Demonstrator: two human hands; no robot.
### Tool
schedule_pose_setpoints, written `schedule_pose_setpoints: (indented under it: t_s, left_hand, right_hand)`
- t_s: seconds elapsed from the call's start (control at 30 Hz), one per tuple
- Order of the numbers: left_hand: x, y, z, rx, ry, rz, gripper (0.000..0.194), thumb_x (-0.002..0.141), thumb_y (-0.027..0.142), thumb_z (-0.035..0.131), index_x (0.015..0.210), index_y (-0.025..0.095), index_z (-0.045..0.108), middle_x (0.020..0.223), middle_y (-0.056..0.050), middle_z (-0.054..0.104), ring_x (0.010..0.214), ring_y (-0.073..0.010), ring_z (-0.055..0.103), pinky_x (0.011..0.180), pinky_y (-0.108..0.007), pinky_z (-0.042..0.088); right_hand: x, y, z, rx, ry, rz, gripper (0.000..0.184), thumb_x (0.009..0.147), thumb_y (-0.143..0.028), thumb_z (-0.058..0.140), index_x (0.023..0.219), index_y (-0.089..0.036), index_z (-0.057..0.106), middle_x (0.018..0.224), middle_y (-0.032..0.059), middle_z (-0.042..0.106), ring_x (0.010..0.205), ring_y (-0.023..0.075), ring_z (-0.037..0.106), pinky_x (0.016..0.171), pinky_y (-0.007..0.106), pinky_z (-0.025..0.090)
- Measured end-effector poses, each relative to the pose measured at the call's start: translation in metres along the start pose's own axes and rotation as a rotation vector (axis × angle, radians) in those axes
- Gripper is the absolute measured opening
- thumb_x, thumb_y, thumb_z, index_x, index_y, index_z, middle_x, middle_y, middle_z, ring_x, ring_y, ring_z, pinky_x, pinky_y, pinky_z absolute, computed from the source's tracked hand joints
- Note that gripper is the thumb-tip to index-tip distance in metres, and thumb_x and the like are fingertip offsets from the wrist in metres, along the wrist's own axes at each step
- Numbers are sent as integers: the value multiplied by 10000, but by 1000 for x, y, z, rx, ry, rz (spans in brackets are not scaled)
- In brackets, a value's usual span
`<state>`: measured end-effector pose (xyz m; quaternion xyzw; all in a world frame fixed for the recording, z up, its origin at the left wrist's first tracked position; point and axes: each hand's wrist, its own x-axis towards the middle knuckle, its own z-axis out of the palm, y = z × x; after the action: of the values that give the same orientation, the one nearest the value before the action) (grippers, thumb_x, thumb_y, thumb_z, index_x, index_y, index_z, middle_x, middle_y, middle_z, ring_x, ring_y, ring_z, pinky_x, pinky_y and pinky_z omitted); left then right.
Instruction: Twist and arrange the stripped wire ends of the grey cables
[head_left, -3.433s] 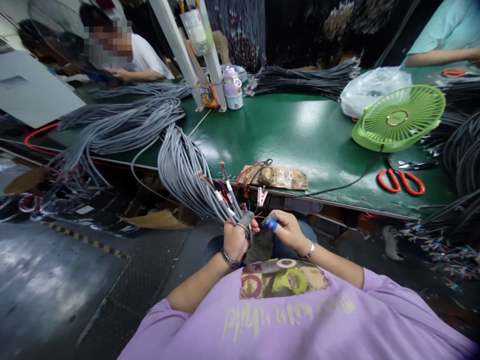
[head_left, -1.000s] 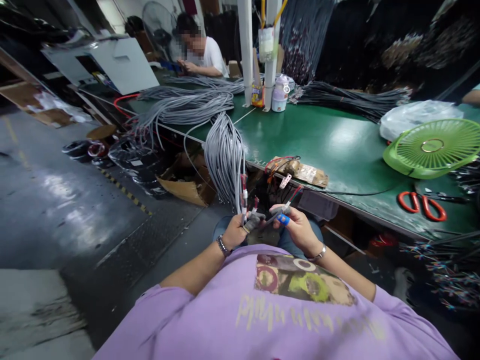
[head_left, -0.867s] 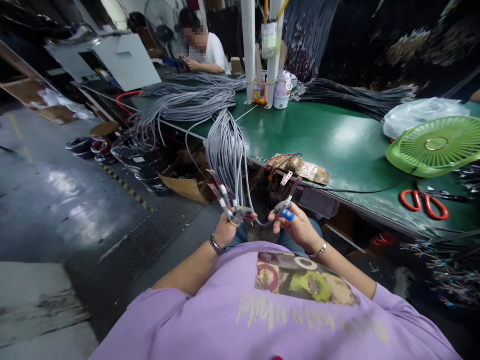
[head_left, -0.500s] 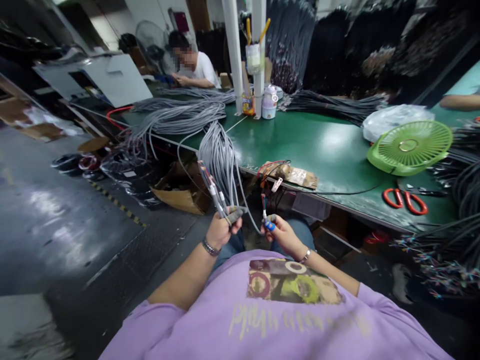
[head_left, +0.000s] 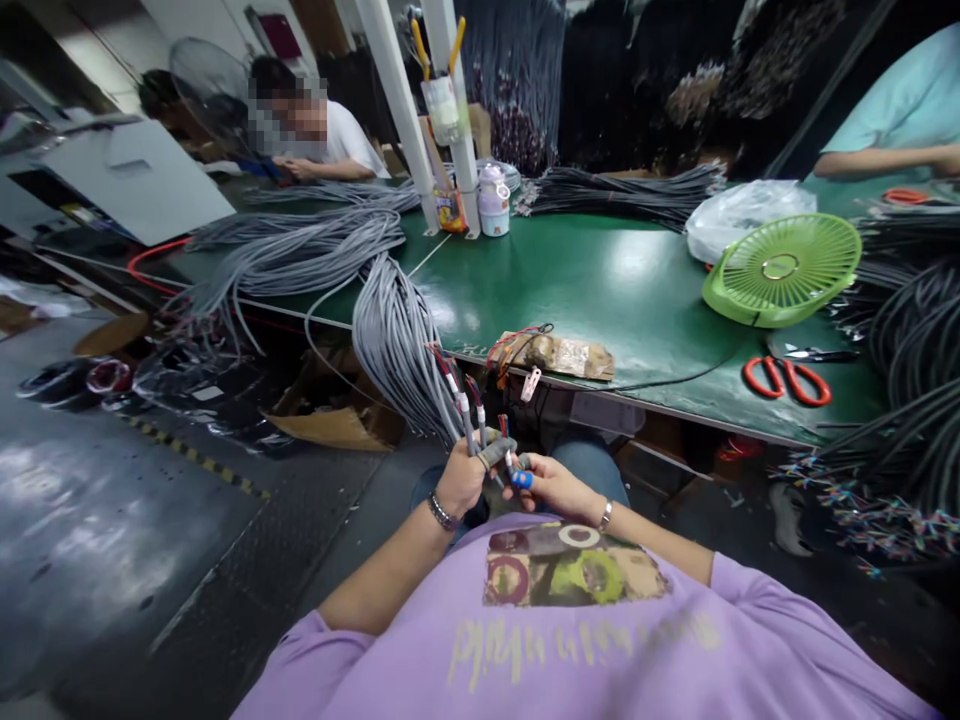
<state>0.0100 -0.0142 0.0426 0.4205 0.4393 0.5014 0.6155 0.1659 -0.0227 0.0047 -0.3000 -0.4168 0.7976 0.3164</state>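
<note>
My left hand (head_left: 466, 475) is closed around several grey cables (head_left: 466, 415), their white-banded ends and thin coloured wires pointing up. Grey covers are on its finger and thumb. Close beside it, my right hand (head_left: 551, 485), with a blue band on one finger, pinches the end of a cable (head_left: 508, 455) with a white band and coloured wires. Both hands are above my lap, in front of the table edge. A thick bundle of grey cables (head_left: 394, 335) hangs over the edge just behind my left hand.
On the green table (head_left: 525, 270) lie a cardboard piece with clip and wires (head_left: 562, 352), red-handled scissors (head_left: 787, 380), a green fan (head_left: 787, 268) and a plastic bag (head_left: 739, 215). Dark cables (head_left: 907, 400) pile up at right. A person (head_left: 322, 130) sits across; another (head_left: 900, 110) is at right.
My hands have come together, the right moving its cable end in beside the left's cables. The view has shifted right, showing more of the person at right.
</note>
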Motion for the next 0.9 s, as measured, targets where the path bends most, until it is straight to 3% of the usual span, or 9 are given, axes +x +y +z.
schedule_pose_setpoints:
  t_s: [0.2, 0.33, 0.5, 0.6, 0.9]
  left_hand:
    - [2, -9, -2, 192, -35, -20, 225, 724, 373, 697, 707, 151, 665, 558, -12, 621, 436, -78, 447, 422, -202, 316]
    - [5, -6, -5, 280, -105, -90, 245, 688, 373, 728, 695, 135, 667, 574, -16, 626, 479, -90, 487, 456, -202, 368]
    - [10, 0, -9, 265, -183, -232, 299, 664, 402, 743, 708, 121, 651, 526, -12, 611, 449, -95, 505, 451, -204, 382]
    - [10, 0, -10, 212, -141, -277, 316, 649, 414, 752, 665, 121, 635, 493, -12, 596, 433, -100, 508, 446, -210, 385]
    - [10, -9, -6, 93, 60, -139, 282, 706, 408, 713, 698, 131, 666, 530, -25, 619, 487, -105, 532, 472, -204, 363]
  right_hand:
    - [12, -26, -11, -138, 315, -149, 294, 741, -430, 657, 858, -165, 610, 721, -9, 609, 535, 69, 483, 515, 211, 402]
    - [23, -42, -7, -277, 274, -220, 296, 666, -407, 732, 750, -161, 592, 679, -12, 599, 580, 95, 504, 531, 219, 414]
    - [30, -53, -4, -362, 194, -206, 306, 637, -405, 750, 675, -151, 582, 612, -20, 581, 577, 106, 509, 589, 246, 436]
    - [31, -54, -5, -386, 230, -210, 302, 638, -408, 746, 675, -147, 597, 623, -12, 588, 586, 110, 506, 594, 249, 428]
    - [30, -39, -12, -223, 352, -139, 372, 625, -473, 740, 695, -151, 568, 555, -49, 491, 492, 74, 403, 486, 222, 336]
